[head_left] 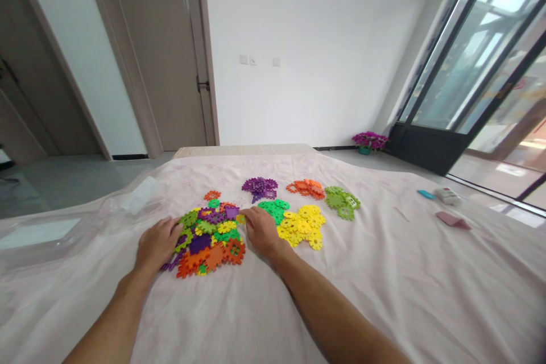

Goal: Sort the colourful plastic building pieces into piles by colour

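A mixed heap of flat plastic snowflake pieces (211,239) in several colours lies on the pale pink cloth (264,318). My left hand (157,243) rests on the heap's left edge, fingers curled among the pieces. At the heap's right edge, my right hand (261,228) has its fingertips pinched on a small yellow piece (241,218). Beyond lie sorted piles: purple (260,186), orange (306,187), light green (341,200), dark green (274,209) and yellow (302,226). A lone orange piece (212,195) sits behind the heap.
Clear plastic bags (85,216) lie at the left of the cloth. Small items, a teal one (426,194), a white one (447,196) and a pink one (453,219), sit at the right. A door, a flower pot (369,141) and glass sliding doors stand beyond.
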Tool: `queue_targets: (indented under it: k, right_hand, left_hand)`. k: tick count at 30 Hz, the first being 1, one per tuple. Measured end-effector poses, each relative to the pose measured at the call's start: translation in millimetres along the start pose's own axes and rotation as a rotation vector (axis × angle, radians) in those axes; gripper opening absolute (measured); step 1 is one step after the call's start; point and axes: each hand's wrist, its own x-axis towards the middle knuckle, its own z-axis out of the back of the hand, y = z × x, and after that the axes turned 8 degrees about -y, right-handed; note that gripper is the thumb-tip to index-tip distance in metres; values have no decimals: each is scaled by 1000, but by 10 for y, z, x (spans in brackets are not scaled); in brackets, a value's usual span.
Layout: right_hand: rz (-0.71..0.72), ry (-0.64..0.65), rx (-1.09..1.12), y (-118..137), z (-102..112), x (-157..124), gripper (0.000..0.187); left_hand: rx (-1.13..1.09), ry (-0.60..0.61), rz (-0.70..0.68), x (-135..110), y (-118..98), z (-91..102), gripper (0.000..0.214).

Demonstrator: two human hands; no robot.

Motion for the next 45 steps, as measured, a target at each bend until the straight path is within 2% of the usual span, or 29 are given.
queue_targets:
  k: [2,5,8,11,14,17,20,23,28,31,34,37,40,45]
  right_hand:
    - [-67,-46,39,-62,103,52,33]
    - [-190,-65,28,-228,371,163,33]
    - [-362,-4,-35,-458,689,226,33]
    - [-460,140,-83,-679,947,203,27]
    - [-523,206,-170,-819,1098,145,26]
    - [-530,170,-252,-848,1150,126,31]
    - [-449,139,-210,-765,1106,163,34]
    - [-318,158,-86,-584,966,205,32]
    - [-94,199,54,-196,572,171,34]
    - [67,175,124,-20,312,92,46]
    - [228,190,169,78,108,25,55]
    - [366,236,224,112,-5,4,56]
    - [388,253,228,112,-30,15,52]
    - [270,236,31,98,49,2,35]
  left_hand:
    - [1,-6,-4,5,12,-14,58]
    - [2,-14,-12,10,26,-31,58]
    - [14,-10,-15,13,29,-36,58]
    - [23,-2,-14,13,21,-29,59]
    - [26,4,-9,12,13,-18,61]
    - [20,-6,-9,10,8,-13,60]
    - [19,-17,-11,7,6,-9,58]
    - [19,-10,-12,5,5,-4,60]
    - [11,-10,-15,3,10,-11,60]
    - [1,-11,1,3,6,-16,59]
    - [-5,-12,9,7,3,-16,59]
    - [-7,-26,-1,13,7,-18,58]
    - [-4,-28,-8,17,13,-20,58]
    - [6,-7,-4,9,0,-4,60]
